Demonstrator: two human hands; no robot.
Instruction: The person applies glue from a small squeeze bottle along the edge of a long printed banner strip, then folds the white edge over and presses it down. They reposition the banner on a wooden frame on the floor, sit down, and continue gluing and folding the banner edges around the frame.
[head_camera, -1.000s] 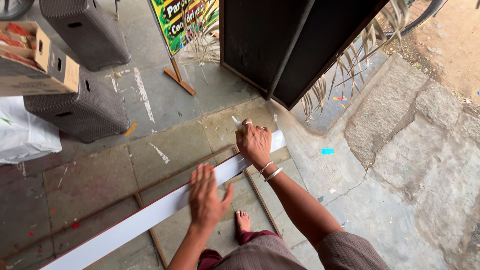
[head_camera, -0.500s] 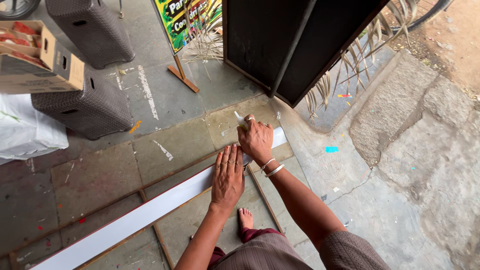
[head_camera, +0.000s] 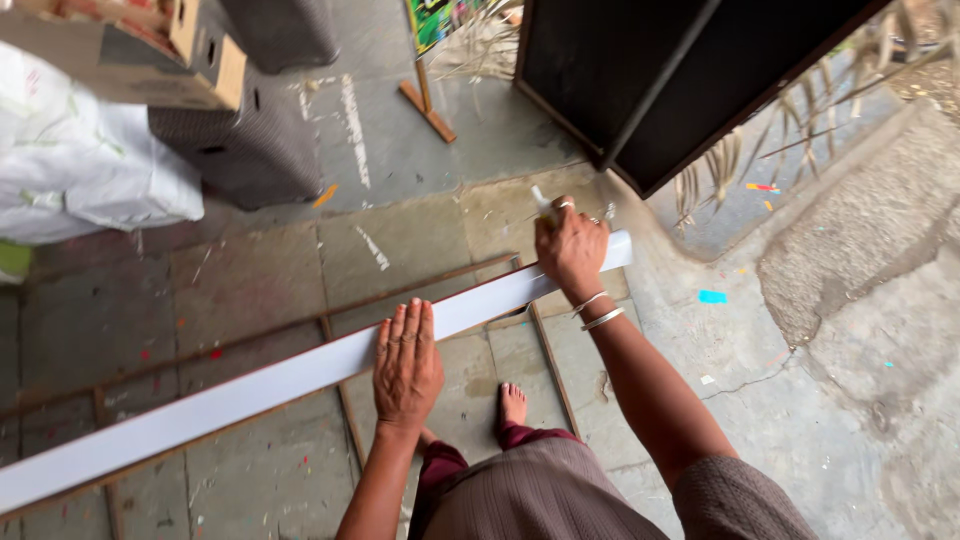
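Outdoor workshop yard: stone paving (head_camera: 260, 280), metal frame (head_camera: 340, 310), cardboard box (head_camera: 150, 50).

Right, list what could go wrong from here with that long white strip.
1. The white strip runs far out to the left with only the left hand pressing it flat; the free length could swing or slip on the wooden frame.
2. The right hand holds a small white tool at the strip's very end, so a slip could mark the strip or catch the fingers.
3. The bare foot sits just under the strip, exposed if anything drops.
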